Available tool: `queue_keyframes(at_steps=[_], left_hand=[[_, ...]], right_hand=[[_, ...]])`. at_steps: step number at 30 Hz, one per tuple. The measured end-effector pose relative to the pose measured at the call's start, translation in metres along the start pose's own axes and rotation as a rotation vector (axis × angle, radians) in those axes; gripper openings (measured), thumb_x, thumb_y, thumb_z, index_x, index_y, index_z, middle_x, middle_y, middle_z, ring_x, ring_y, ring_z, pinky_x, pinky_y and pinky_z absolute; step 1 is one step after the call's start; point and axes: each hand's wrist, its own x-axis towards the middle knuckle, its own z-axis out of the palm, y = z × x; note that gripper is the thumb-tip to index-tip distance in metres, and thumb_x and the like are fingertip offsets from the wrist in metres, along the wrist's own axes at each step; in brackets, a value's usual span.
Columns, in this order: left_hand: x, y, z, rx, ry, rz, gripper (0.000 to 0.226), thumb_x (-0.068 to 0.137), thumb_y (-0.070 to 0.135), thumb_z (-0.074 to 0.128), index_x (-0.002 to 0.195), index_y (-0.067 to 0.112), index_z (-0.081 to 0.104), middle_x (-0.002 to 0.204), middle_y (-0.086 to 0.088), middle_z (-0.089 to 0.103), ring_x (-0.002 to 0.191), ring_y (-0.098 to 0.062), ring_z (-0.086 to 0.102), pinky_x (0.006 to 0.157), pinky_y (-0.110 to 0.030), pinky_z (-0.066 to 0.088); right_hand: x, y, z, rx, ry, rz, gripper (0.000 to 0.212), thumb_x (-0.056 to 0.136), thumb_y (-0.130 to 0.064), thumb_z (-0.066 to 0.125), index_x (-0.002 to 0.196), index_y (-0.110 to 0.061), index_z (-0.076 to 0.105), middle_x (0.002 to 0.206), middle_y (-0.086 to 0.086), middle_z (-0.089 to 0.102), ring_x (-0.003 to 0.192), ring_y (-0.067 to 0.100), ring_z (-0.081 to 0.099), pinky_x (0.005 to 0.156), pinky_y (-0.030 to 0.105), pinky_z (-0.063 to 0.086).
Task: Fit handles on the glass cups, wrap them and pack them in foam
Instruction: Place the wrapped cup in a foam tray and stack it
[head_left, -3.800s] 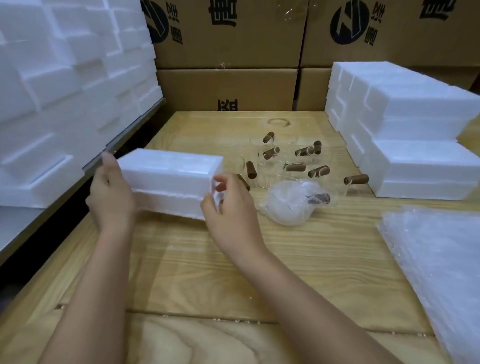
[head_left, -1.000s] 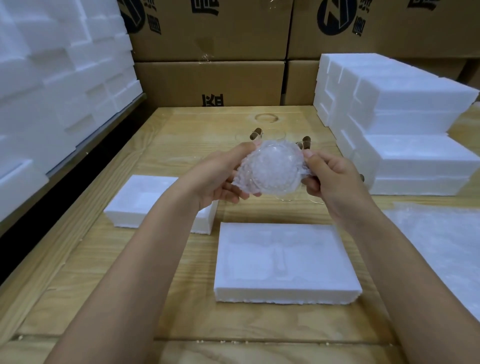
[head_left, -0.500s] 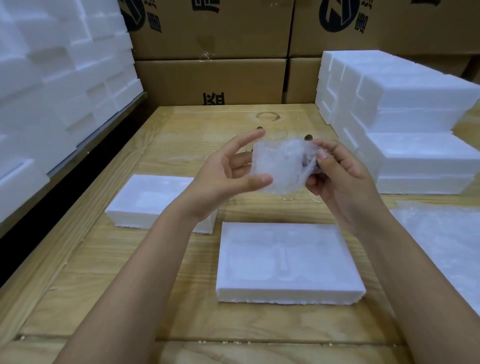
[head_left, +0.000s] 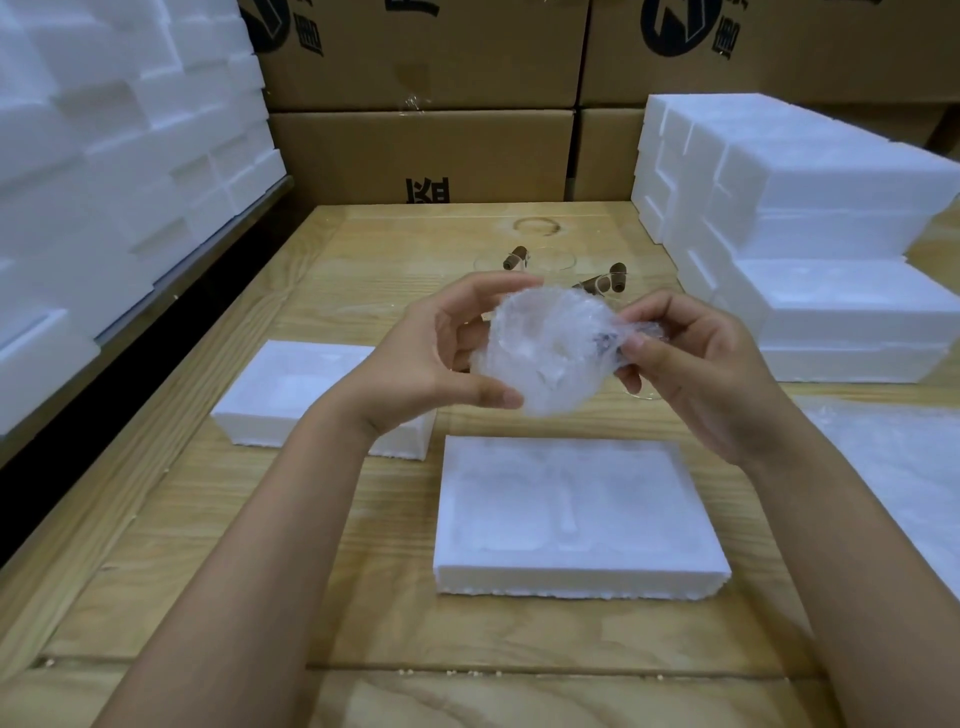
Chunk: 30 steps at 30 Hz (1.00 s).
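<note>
1. Your left hand (head_left: 431, 358) cradles the left side of the wrapped cup (head_left: 545, 353), thumb underneath and fingers curled over the top.
2. Your right hand (head_left: 696, 374) pinches the loose wrap at the right end, where a dark shape, probably the handle, shows through.
3. The cup hangs in the air between both hands, lying left to right.
4. The foam tray (head_left: 571, 577) lies below and nearer to you, its long side also left to right, with its hollows side by side.
5. I judge you should bring the cup down and toward you, with hardly any turn.
</note>
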Motion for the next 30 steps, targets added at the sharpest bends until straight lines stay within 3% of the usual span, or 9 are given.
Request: queue_keyframes(at_steps=[4,8,11,16,20,23,26,28,30], left_hand=[[-0.005,0.005,-0.004,0.017,-0.103,-0.069,0.054,0.056,0.020,0.080,0.107,0.030,0.062,0.105,0.012,0.062,0.100,-0.023,0.054,0.084,-0.039,0.046],[-0.014,0.005,-0.004,0.134,-0.254,-0.133,0.045,0.055,0.022,0.080,0.094,0.021,0.058,0.096,0.014,0.058,0.094,-0.009,0.054,0.083,-0.019,0.043],[-0.022,0.004,-0.006,0.211,-0.295,-0.180,0.046,0.053,0.022,0.082,0.092,0.018,0.057,0.097,0.006,0.056,0.095,-0.011,0.053,0.084,-0.020,0.041],[-0.027,0.002,-0.002,0.395,-0.311,-0.231,0.046,0.053,0.018,0.084,0.090,0.027,0.058,0.096,0.022,0.057,0.101,-0.005,0.054,0.090,-0.020,0.037],[-0.026,0.001,-0.002,0.497,-0.280,-0.238,0.043,0.056,0.024,0.082,0.091,0.034,0.058,0.099,0.026,0.058,0.108,-0.001,0.053,0.094,-0.015,0.033],[-0.025,-0.002,-0.004,0.558,-0.197,-0.230,0.045,0.057,0.024,0.081,0.096,0.032,0.061,0.104,0.026,0.058,0.108,0.003,0.052,0.091,-0.010,0.035],[-0.024,-0.007,-0.005,0.629,-0.109,-0.207,0.048,0.062,0.020,0.083,0.102,0.033,0.061,0.108,0.028,0.058,0.111,0.006,0.050,0.095,-0.013,0.036],[-0.024,-0.009,-0.006,0.670,-0.078,-0.209,0.050,0.069,0.016,0.083,0.109,0.036,0.060,0.116,0.027,0.057,0.116,0.003,0.049,0.102,-0.022,0.036],[-0.026,-0.008,-0.006,0.696,-0.074,-0.230,0.051,0.072,0.030,0.079,0.116,0.040,0.057,0.126,0.023,0.054,0.123,-0.002,0.046,0.106,-0.030,0.036]], right_hand=[[-0.003,-0.005,-0.002,0.003,-0.138,0.125,0.007,0.076,-0.009,0.063,0.078,-0.007,0.057,0.065,0.003,0.064,0.054,0.014,0.052,0.050,0.023,0.043],[-0.007,-0.008,-0.002,-0.132,-0.312,0.266,0.011,0.075,-0.008,0.067,0.077,-0.007,0.055,0.064,0.003,0.064,0.054,0.013,0.051,0.050,0.021,0.042],[-0.009,-0.010,0.003,-0.251,-0.416,0.344,0.018,0.078,-0.015,0.073,0.078,-0.010,0.055,0.062,-0.001,0.063,0.055,0.008,0.051,0.050,0.017,0.039],[-0.011,-0.011,0.004,-0.361,-0.499,0.429,0.016,0.083,-0.005,0.069,0.078,-0.014,0.056,0.072,0.006,0.063,0.071,0.021,0.051,0.068,0.041,0.038],[-0.010,-0.010,0.006,-0.468,-0.478,0.407,0.013,0.084,-0.003,0.068,0.082,-0.010,0.056,0.086,0.027,0.063,0.078,0.024,0.056,0.076,0.048,0.046],[-0.007,-0.003,0.006,-0.534,-0.401,0.350,0.014,0.086,-0.007,0.066,0.083,-0.014,0.056,0.075,0.013,0.059,0.071,0.017,0.050,0.071,0.038,0.042],[-0.004,0.004,0.006,-0.548,-0.307,0.294,0.013,0.088,-0.008,0.064,0.085,-0.018,0.056,0.073,-0.007,0.061,0.068,0.013,0.052,0.070,0.032,0.042],[-0.003,0.010,0.006,-0.552,-0.249,0.272,0.013,0.088,-0.009,0.064,0.086,-0.020,0.057,0.080,-0.006,0.066,0.077,0.020,0.060,0.073,0.033,0.045],[-0.002,0.016,0.007,-0.557,-0.199,0.251,0.013,0.088,-0.009,0.064,0.086,-0.021,0.058,0.086,0.000,0.066,0.086,0.030,0.061,0.075,0.036,0.046]])
